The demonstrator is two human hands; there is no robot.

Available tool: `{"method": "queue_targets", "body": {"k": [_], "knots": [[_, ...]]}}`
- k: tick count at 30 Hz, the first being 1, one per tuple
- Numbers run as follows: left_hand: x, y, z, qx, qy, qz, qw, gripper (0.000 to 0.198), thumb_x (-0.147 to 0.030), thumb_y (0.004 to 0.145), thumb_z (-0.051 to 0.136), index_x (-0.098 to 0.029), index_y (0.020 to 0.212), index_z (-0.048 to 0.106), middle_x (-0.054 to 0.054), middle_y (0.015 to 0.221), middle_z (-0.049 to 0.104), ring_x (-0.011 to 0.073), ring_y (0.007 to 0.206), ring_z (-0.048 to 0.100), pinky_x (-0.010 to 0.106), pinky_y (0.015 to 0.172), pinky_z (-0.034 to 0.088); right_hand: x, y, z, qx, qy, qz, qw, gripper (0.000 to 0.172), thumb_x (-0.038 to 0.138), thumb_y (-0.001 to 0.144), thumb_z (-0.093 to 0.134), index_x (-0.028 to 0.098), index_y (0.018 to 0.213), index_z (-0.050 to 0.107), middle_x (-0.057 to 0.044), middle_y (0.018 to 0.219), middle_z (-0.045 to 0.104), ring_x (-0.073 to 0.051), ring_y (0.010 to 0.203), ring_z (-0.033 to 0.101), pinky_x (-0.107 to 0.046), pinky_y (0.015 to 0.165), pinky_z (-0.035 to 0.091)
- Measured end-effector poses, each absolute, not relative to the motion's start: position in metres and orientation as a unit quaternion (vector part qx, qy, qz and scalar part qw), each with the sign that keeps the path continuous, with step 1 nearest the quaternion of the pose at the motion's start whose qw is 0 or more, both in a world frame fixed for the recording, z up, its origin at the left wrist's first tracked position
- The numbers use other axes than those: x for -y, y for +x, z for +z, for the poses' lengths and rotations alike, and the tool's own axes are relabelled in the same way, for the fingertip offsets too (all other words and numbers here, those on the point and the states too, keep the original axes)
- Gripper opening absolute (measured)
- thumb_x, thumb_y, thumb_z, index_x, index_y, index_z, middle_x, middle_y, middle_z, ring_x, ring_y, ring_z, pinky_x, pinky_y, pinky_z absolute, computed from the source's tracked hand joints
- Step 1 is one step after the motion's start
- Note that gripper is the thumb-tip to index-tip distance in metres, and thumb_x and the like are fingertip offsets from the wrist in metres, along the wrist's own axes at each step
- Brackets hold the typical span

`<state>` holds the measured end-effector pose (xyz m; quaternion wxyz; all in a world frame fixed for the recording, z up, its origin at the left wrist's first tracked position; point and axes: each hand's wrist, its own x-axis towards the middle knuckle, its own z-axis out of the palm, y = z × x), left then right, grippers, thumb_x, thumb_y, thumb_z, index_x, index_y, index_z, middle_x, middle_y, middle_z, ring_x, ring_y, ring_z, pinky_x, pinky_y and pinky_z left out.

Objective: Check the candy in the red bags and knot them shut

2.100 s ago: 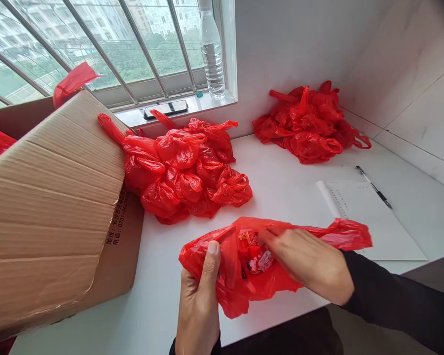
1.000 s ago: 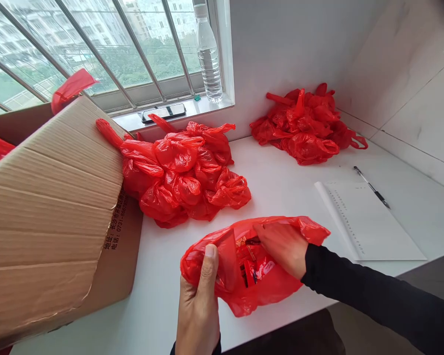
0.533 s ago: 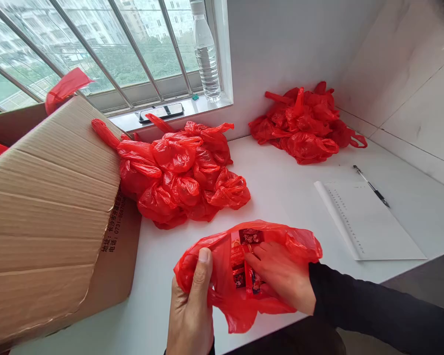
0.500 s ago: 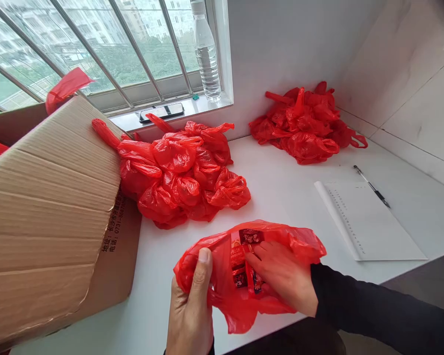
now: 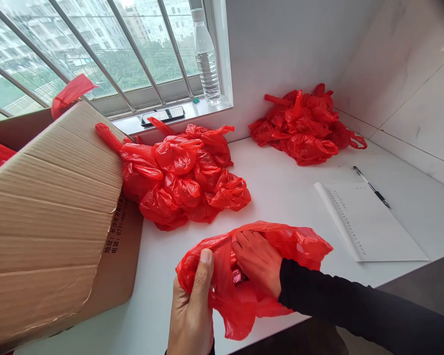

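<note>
My left hand [image 5: 192, 310] grips the gathered left rim of a red plastic bag [image 5: 240, 315], its thumb on the outside. The bag lies open on its side near the front of the table. Deep in its mouth is my right hand [image 5: 259, 259], fingers bent downward and close together. Their tips are hidden, so what they hold cannot be made out. Below these fingers shows a small shiny red-and-pink wrapped packet [image 5: 238, 276]. The other packets in the bag are mostly covered by the hand.
Knotted red bags [image 5: 185, 177] lie piled beside an open cardboard box [image 5: 52, 212]. Another red bag heap [image 5: 299, 125] sits by the back wall. On the right are a notepad [image 5: 373, 222] and a pen [image 5: 372, 187]. The sill holds a phone [image 5: 163, 116] and water bottle [image 5: 208, 64].
My right hand has moved farther into the bag, to the left and away from me, and now covers packets that showed before. My left hand keeps its hold on the rim.
</note>
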<state>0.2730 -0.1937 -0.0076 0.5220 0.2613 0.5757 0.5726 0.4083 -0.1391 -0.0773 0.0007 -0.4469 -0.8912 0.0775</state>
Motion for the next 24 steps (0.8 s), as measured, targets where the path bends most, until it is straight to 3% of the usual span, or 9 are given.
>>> {"method": "queue_targets", "body": {"k": [5, 9, 13, 18, 21, 24], "knots": [[0.191, 0.269, -0.008, -0.555, 0.215, 0.579, 0.557, 0.043, -0.053, 0.075, 0.084, -0.024, 0.106, 0.082, 0.004, 0.091, 0.079, 0.0254, 0.095, 0.072, 0.027, 0.074, 0.06, 0.144, 0.416, -0.062, 0.89, -0.451, 0.071, 0.001, 0.024, 0.0, 0.09, 0.047, 0.016, 0.095, 0.064, -0.009, 0.098, 0.065, -0.026, 0.086, 0.063, -0.038, 0.068, 0.047], [0.19, 0.269, -0.007, -0.554, 0.193, 0.59, 0.554, 0.044, -0.051, 0.073, 0.086, -0.025, 0.108, 0.081, 0.003, 0.094, 0.079, 0.0254, 0.097, 0.072, 0.026, 0.074, 0.061, 0.148, 0.431, -0.035, 0.869, -0.479, 0.124, -0.006, 0.024, 0.004, 0.091, 0.048, 0.019, 0.102, 0.064, -0.006, 0.099, 0.068, -0.025, 0.081, 0.067, -0.037, 0.063, 0.046], [0.189, 0.27, -0.004, -0.549, 0.19, 0.595, 0.555, 0.044, -0.05, 0.073, 0.086, -0.025, 0.109, 0.081, 0.004, 0.096, 0.079, 0.0261, 0.099, 0.073, 0.027, 0.077, 0.061, 0.15, 0.443, -0.019, 0.846, -0.506, 0.171, -0.005, 0.041, 0.004, 0.088, 0.049, 0.021, 0.123, 0.061, -0.006, 0.102, 0.072, -0.027, 0.08, 0.07, -0.037, 0.064, 0.049], [0.187, 0.271, -0.004, -0.521, 0.217, 0.607, 0.559, 0.036, -0.047, 0.081, 0.081, -0.027, 0.111, 0.08, 0.003, 0.097, 0.08, 0.0255, 0.101, 0.073, 0.029, 0.083, 0.061, 0.149, 0.446, -0.019, 0.847, -0.516, 0.127, -0.035, 0.051, -0.003, 0.085, 0.047, 0.018, 0.13, 0.06, -0.009, 0.098, 0.074, -0.029, 0.08, 0.072, -0.041, 0.069, 0.055], [0.188, 0.271, -0.005, -0.512, 0.231, 0.609, 0.56, 0.034, -0.045, 0.085, 0.078, -0.027, 0.114, 0.08, 0.003, 0.1, 0.08, 0.0253, 0.102, 0.073, 0.03, 0.085, 0.06, 0.156, 0.451, -0.011, 0.856, -0.496, 0.147, -0.011, 0.054, -0.003, 0.087, 0.048, 0.021, 0.133, 0.059, -0.008, 0.107, 0.074, -0.027, 0.084, 0.073, -0.042, 0.073, 0.058], [0.189, 0.272, -0.001, -0.501, 0.234, 0.614, 0.563, 0.036, -0.042, 0.084, 0.079, -0.027, 0.117, 0.079, 0.004, 0.104, 0.079, 0.0249, 0.102, 0.073, 0.03, 0.086, 0.06, 0.17, 0.464, 0.007, 0.869, -0.469, 0.144, 0.062, 0.05, -0.001, 0.091, 0.047, 0.023, 0.133, 0.06, -0.005, 0.102, 0.073, -0.025, 0.083, 0.072, -0.041, 0.074, 0.06]]}}
